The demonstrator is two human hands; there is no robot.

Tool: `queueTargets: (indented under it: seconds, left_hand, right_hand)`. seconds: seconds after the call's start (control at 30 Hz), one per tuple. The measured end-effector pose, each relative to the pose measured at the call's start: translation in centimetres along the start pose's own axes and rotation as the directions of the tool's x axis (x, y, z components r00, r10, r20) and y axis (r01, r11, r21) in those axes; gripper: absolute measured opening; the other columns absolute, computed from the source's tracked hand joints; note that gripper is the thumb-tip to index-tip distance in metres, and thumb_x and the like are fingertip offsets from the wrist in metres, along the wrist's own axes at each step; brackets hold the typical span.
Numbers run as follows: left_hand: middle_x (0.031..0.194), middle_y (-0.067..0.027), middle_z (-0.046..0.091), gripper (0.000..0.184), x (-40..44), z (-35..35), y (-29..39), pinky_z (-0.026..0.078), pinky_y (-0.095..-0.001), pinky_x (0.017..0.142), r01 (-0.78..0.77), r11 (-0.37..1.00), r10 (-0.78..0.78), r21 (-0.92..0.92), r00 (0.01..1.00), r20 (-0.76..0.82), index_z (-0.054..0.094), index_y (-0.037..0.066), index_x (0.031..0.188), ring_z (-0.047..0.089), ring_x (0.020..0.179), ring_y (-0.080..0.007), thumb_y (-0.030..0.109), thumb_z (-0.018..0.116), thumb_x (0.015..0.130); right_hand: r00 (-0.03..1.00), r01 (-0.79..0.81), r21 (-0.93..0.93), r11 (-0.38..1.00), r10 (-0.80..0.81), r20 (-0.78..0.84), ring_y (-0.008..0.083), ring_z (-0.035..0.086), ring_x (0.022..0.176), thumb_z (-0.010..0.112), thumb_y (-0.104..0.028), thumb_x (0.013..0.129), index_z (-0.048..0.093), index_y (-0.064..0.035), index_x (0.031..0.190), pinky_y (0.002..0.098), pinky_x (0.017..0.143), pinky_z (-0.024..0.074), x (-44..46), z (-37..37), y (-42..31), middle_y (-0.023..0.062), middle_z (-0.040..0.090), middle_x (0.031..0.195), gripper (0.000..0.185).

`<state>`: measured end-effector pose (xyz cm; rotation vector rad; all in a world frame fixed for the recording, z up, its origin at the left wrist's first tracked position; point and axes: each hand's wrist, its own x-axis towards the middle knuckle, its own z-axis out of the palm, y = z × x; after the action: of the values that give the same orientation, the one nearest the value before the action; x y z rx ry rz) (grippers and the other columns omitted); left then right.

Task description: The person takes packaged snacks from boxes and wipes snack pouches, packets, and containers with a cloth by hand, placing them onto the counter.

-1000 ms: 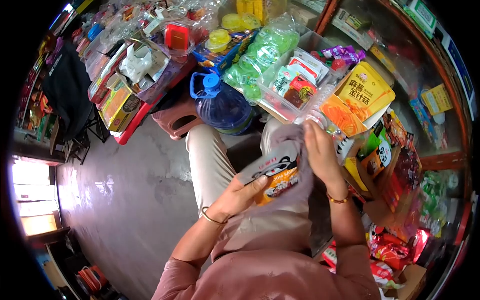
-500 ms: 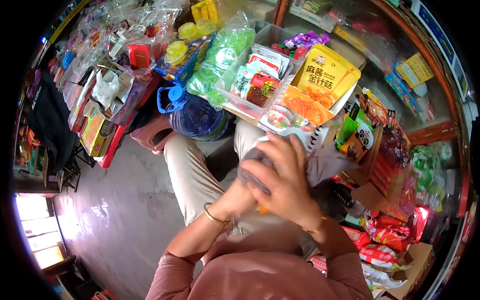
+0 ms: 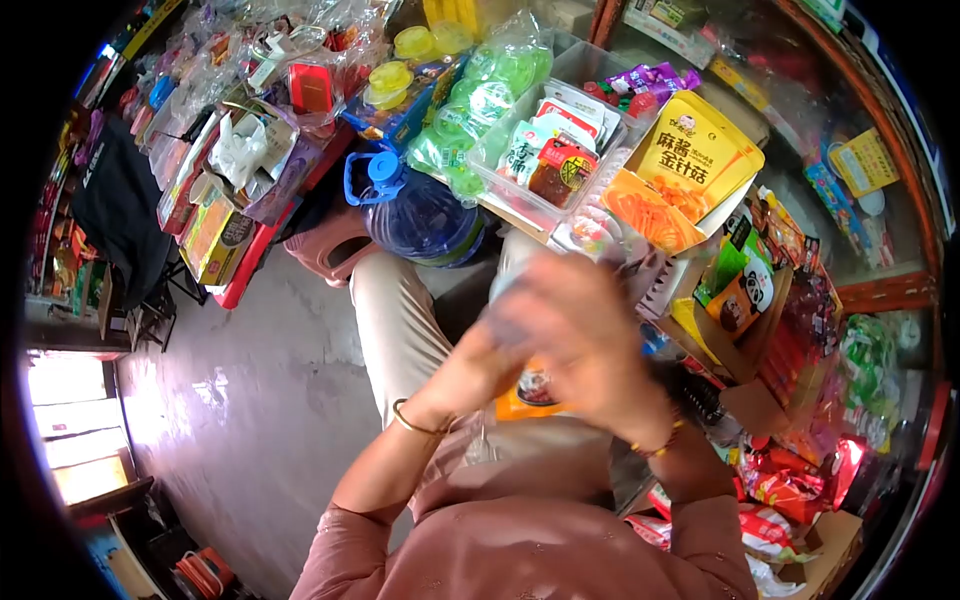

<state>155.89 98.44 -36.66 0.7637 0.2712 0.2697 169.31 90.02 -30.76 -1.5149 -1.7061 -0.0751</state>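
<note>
In front of my lap, my left hand (image 3: pixel 478 372) and my right hand (image 3: pixel 600 345) are pressed together, both blurred by motion. A grey-purple cloth (image 3: pixel 510 318) is bunched between them, mostly covered by the fingers. Its loose end (image 3: pixel 652 278) seems to stick out beyond my right hand, near the snack boxes. My right hand lies over the cloth and the fingers of my left hand. Just below the hands, an orange packet (image 3: pixel 528 394) with a food picture rests on my lap, partly covered by my right hand.
A clear plastic bin (image 3: pixel 490 180) of snack packets stands ahead, beside a yellow snack box (image 3: pixel 690 165). A blue water jug (image 3: pixel 415 215) sits left of my knees. Boxes of panda-printed packets (image 3: pixel 742 275) and red bags (image 3: pixel 785 480) crowd the right side.
The view has shifted, so the surroundings sit further right. My hands are still together on the cloth, now more blurred. More of the orange packet shows below them.
</note>
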Motion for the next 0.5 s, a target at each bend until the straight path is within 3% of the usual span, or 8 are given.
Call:
queueTargets:
  seconds: [0.03,0.07,0.1,0.13,0.2,0.33,0.4,0.5]
  left_hand:
    - [0.123,-0.0083,0.048,0.039,-0.3,0.0,-0.2,0.036,-0.0312,0.096,-0.212,0.877,0.192,0.430,0.977,0.090,0.036,0.000,0.129,0.047,0.110,-0.0184,0.002,0.043,0.091]
    - [0.122,-0.0088,0.048,0.038,-0.6,0.1,-0.2,0.038,-0.0313,0.093,-0.389,0.544,0.317,0.743,0.916,0.248,0.037,0.000,0.128,0.047,0.108,-0.0185,0.002,0.043,0.090]
    - [0.110,-0.0092,0.053,0.035,-1.1,0.0,0.1,0.042,-0.0301,0.084,-0.140,0.752,0.081,0.644,0.989,0.122,0.041,0.000,0.123,0.049,0.097,-0.0168,0.004,0.046,0.089]
    - [0.110,-0.0092,0.053,0.035,-1.0,0.1,0.4,0.042,-0.0301,0.084,-0.138,0.753,0.083,0.643,0.990,0.116,0.041,0.000,0.123,0.049,0.097,-0.0168,0.004,0.046,0.089]
    - [0.094,-0.0064,0.056,0.029,-1.2,-0.1,1.1,0.044,-0.0285,0.073,0.113,0.686,-0.233,0.718,0.970,0.070,0.045,-0.001,0.117,0.049,0.084,-0.0144,0.005,0.047,0.089]
    - [0.088,-0.0009,0.056,0.023,-2.5,-0.4,0.4,0.043,-0.0281,0.070,0.177,0.829,-0.199,0.530,0.980,-0.015,0.048,0.001,0.114,0.049,0.077,-0.0120,0.007,0.043,0.093]
    - [0.111,-0.0075,0.057,0.032,-3.4,-0.3,0.5,0.041,-0.0306,0.091,0.014,0.973,-0.004,0.232,0.999,-0.045,0.044,-0.001,0.123,0.053,0.100,-0.0157,0.007,0.044,0.093]
    - [0.122,-0.0145,0.052,0.034,-3.5,-1.4,2.4,0.038,-0.0372,0.099,0.075,0.980,-0.088,-0.182,0.994,-0.062,0.043,-0.005,0.124,0.051,0.112,-0.0231,0.001,0.043,0.090]
  right_hand:
    - [0.998,-0.009,-0.062,0.998,0.013,0.069,0.0294,0.047,0.113,0.058,-0.013,0.080,0.056,-0.0079,0.108,0.0443,0.099,0.0328,-0.1,0.7,-0.4,0.0126,0.052,0.115,0.028]
    - [0.989,-0.018,-0.120,0.993,0.035,0.141,0.0291,0.044,0.117,0.059,-0.014,0.079,0.055,-0.0095,0.109,0.0460,0.102,0.0289,-0.1,1.3,-0.8,0.0117,0.050,0.118,0.031]
    - [0.993,-0.041,-0.190,0.981,0.060,0.098,0.0297,0.052,0.106,0.057,-0.017,0.081,0.054,-0.0101,0.107,0.0433,0.091,0.0400,0.3,1.5,-0.6,0.0119,0.056,0.106,0.027]
    - [0.993,-0.039,-0.186,0.982,0.059,0.102,0.0297,0.052,0.106,0.057,-0.017,0.081,0.054,-0.0101,0.107,0.0433,0.091,0.0400,0.8,1.6,0.0,0.0119,0.056,0.106,0.027]
    - [0.902,-0.423,0.113,0.899,0.407,0.140,0.0350,0.057,0.091,0.053,-0.014,0.087,0.052,-0.0039,0.107,0.0402,0.076,0.0458,1.0,2.0,0.8,0.0181,0.058,0.100,0.023]
    - [0.870,-0.460,0.050,0.887,0.439,0.225,0.0357,0.057,0.089,0.047,-0.013,0.090,0.053,0.0002,0.106,0.0376,0.075,0.0460,-0.1,2.7,3.5,0.0200,0.059,0.096,0.021]
    - [0.909,-0.416,-0.102,0.903,0.412,-0.063,0.0285,0.059,0.091,0.047,-0.013,0.090,0.053,0.0006,0.107,0.0339,0.079,0.0458,-0.3,1.7,6.5,0.0164,0.061,0.097,0.023]
    - [0.818,-0.479,0.256,0.840,0.533,-0.215,0.0246,0.057,0.088,0.049,-0.012,0.089,0.054,0.0003,0.105,0.0332,0.080,0.0451,1.2,-1.1,2.6,0.0128,0.059,0.098,0.021]
